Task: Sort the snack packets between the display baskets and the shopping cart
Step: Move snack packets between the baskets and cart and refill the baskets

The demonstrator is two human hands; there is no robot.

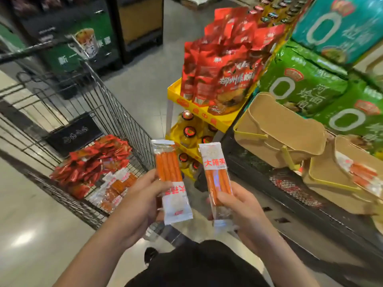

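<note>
- Our left hand (143,200) curls round a long, flat snack packet (173,183), thumb across its front, gripping it near the middle; the clear film shows orange sticks above, and a white band with red characters sits upside down below.
- Our right hand (238,206) pinches a second packet (215,179) of the same kind, thumb pressed on its lower front, white label uppermost. Both packets stand roughly upright, side by side and apart, with a narrow gap between them.
- Left of the hands stands the wire shopping cart (116,112), its thin metal grid walls open at the top. On its floor lies a heap of glossy red packets (91,160), and nearer us a smaller pile of clear orange packets (116,189).
- To the right, a dark mesh shelf (294,191) carries two tan fabric display baskets with yellow-green trim. The near basket (331,179) holds orange stick packets (360,172) like ours; what is in the far basket (277,133) we cannot tell.
- Behind the baskets are stacked soft green and teal bulk packs (306,83) with a large white ring printed on them.
- Ahead, a yellow cardboard stand (199,104) holds upright red pouches (226,65) on top and round-lidded jars (188,129) below.
- Smooth grey floor tiles (145,79) run between the cart and the stand, leaving an open aisle ahead.
</note>
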